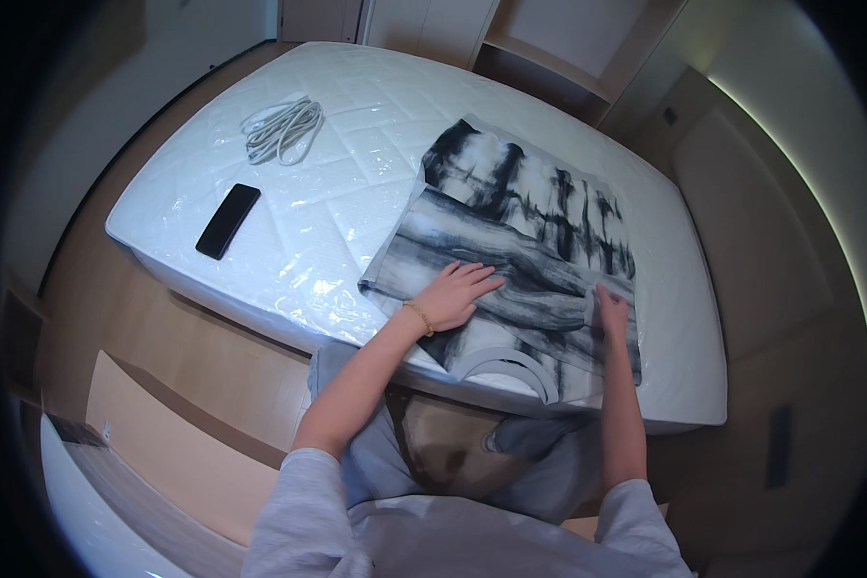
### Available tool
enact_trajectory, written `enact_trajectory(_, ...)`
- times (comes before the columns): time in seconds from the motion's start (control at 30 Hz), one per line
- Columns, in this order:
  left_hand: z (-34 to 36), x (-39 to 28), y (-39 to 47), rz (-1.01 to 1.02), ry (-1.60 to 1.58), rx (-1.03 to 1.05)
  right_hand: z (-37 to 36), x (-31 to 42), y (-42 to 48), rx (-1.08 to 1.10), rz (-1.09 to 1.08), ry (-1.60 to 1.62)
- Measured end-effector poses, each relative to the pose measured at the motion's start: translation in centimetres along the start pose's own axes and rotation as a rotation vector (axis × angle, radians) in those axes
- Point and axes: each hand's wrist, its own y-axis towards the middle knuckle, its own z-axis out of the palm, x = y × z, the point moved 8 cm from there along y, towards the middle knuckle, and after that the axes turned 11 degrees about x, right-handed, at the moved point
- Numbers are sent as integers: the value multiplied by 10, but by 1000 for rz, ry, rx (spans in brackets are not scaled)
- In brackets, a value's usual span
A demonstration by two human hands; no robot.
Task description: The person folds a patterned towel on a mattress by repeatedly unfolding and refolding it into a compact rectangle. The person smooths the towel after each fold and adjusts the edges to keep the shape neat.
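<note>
A black, white and grey patterned long-sleeved top (pixel 542 209) lies spread on a plastic-covered mattress (pixel 332 217), its pale neckline (pixel 509 355) at the near edge. One sleeve (pixel 469 238) is folded across the body of the top, with creases along it. My left hand (pixel 451 296), a bracelet at its wrist, rests palm down on the fabric with fingers apart, holding nothing. At the right, my right hand (pixel 612 309) grips the grey cuff (pixel 590 307) of that sleeve between thumb and fingers.
A black smartphone (pixel 227 221) and a coiled pale cable (pixel 285 130) lie on the mattress to the left. An open cardboard box (pixel 180 448) stands on the floor at lower left. Along the right side runs a brown panel (pixel 766 238) with a light strip above it.
</note>
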Motion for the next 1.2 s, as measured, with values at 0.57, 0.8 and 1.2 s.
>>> enact_trajectory(0.57,-56,98,-84,-628,55,-15,-13,37,-8,522,-80,572)
enact_trajectory(0.8,-68,73,-104,-660,42,-109,11,-24,-43,642,268,407)
enact_trajectory(1.2,-32,87,-35,-400,-1247,-333,14,129,-62,344,-40,898)
